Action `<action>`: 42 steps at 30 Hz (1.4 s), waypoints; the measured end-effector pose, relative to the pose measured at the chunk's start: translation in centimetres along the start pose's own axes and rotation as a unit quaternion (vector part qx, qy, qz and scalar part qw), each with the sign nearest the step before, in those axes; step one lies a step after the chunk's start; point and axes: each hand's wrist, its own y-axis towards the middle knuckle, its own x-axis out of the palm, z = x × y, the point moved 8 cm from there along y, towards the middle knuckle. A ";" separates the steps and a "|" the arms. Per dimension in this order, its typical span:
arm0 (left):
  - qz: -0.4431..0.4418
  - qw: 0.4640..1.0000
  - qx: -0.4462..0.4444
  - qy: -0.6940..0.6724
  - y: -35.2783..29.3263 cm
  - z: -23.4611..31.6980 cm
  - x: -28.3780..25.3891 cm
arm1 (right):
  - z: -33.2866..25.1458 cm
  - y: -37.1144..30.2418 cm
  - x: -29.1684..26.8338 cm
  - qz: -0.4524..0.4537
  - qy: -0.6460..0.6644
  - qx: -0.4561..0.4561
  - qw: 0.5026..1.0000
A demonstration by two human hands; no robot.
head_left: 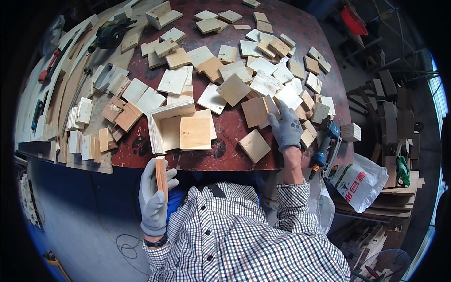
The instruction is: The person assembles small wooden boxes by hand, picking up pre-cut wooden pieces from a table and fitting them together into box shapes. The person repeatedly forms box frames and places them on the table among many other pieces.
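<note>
plywood squares lie scattered over the dark red table (235,129), and an open wooden box (174,126) sits near its front edge. your left hand (154,195) is below the box, off the table edge, its gloved fingers (170,177) clamped on a narrow wood piece (161,177) held upright. your right hand (285,127) rests right of the box, fingers spread flat on a plywood square (256,112). a blue nail gun (326,145) lies farther right.

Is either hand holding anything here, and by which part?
The left hand grips a small plywood piece edge-on by its lower part. The right hand lies on the scattered plywood squares; whether it grasps one cannot be told.
</note>
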 end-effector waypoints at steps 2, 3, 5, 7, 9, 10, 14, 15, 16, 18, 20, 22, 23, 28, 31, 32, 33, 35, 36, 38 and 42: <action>0.000 1.000 0.000 -0.005 0.0 -0.2 -0.1 | -1.4 -0.4 -0.4 0.047 -0.084 -0.059 0.994; 0.000 1.000 0.000 -0.006 0.0 -0.2 -0.1 | -2.1 -0.8 -0.4 0.070 -0.126 -0.089 0.986; 0.001 1.000 0.000 -0.007 0.0 -0.2 0.0 | -3.4 -1.7 -0.7 0.125 -0.153 -0.115 0.973; 0.000 1.000 0.002 -0.007 -0.1 0.0 0.3 | -4.8 -3.0 -1.1 0.190 -0.158 -0.140 0.959; -0.001 1.000 0.004 -0.011 -0.1 0.1 0.4 | -5.4 -3.1 0.5 0.131 -0.138 -0.131 0.973; -0.001 1.000 0.006 -0.015 -0.2 0.0 0.3 | -5.6 -3.1 1.4 0.103 -0.128 -0.126 0.978; 0.001 1.000 0.001 -0.019 -0.2 -0.2 0.1 | -8.0 -3.7 4.0 -0.010 -0.154 -0.124 0.980; 0.001 1.000 0.003 -0.019 -0.2 -0.1 0.0 | -8.5 -3.6 4.3 -0.049 -0.174 -0.108 0.978; 0.002 1.000 0.004 -0.020 -0.2 0.0 0.1 | -8.7 -3.6 4.7 -0.066 -0.172 -0.110 0.977; 0.004 1.000 0.004 -0.010 -0.3 -0.2 -0.2 | -9.0 -3.4 5.4 -0.101 -0.167 -0.116 0.974; 0.006 1.000 0.007 -0.008 -0.4 0.0 -0.2 | -9.5 -3.0 5.5 -0.131 -0.172 -0.118 0.969; 0.013 1.000 0.008 -0.004 -0.7 0.1 -0.3 | -9.9 -3.0 5.9 -0.151 -0.178 -0.122 0.965; 0.014 1.000 0.006 -0.004 -0.6 0.1 -0.2 | -9.9 -2.9 5.8 -0.155 -0.184 -0.122 0.963; 0.021 1.000 0.002 -0.002 -0.7 0.0 -0.3 | -9.8 -3.0 6.0 -0.147 -0.170 -0.122 0.967; 0.022 1.000 0.000 -0.004 -0.6 0.1 -0.2 | -9.4 -3.3 5.8 -0.102 -0.159 -0.161 0.969; 0.028 1.000 0.003 0.002 -0.6 0.1 -0.4 | -9.5 -3.3 5.8 -0.101 -0.155 -0.167 0.968; 0.035 0.999 0.000 0.003 -0.6 0.2 -0.5 | -9.7 -3.2 5.6 -0.093 -0.139 -0.170 0.971; 0.042 0.999 -0.002 0.005 -0.7 0.1 -0.5 | -9.8 -2.6 4.7 -0.079 -0.110 -0.174 0.975; 0.044 0.999 -0.003 0.006 -0.6 0.1 -0.5 | -9.8 -1.7 4.2 -0.062 -0.081 -0.174 0.979; 0.042 0.999 -0.002 0.004 -0.4 0.0 -0.5 | -10.2 0.6 3.0 0.015 -0.047 -0.190 0.981; 0.034 0.999 -0.007 -0.005 0.0 0.3 0.2 | -12.3 4.6 3.0 0.027 -0.040 -0.223 0.974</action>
